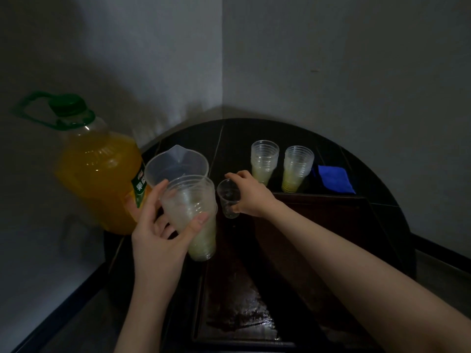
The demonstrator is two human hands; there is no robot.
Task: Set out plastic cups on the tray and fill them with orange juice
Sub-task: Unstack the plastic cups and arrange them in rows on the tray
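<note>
A person's left hand [158,233] gripped a tilted stack of plastic cups [190,215] above the near-left edge of a dark tray [254,314]. The right hand [248,193] pinched a single clear cup [229,201] by its rim at the tray's 11 o'clock corner. A jug of orange juice [96,174] stood at 10 o'clock, beside an empty pitcher [175,166]. Two more cup stacks [263,160] and a blue cloth [335,178] lay at 1 o'clock.

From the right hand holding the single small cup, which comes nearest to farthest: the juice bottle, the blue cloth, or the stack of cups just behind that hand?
1. Stack of cups, just behind the right hand.
2. Blue cloth, off to its right on the table.
3. Juice bottle, far left, beyond the left hand's stack.
</note>
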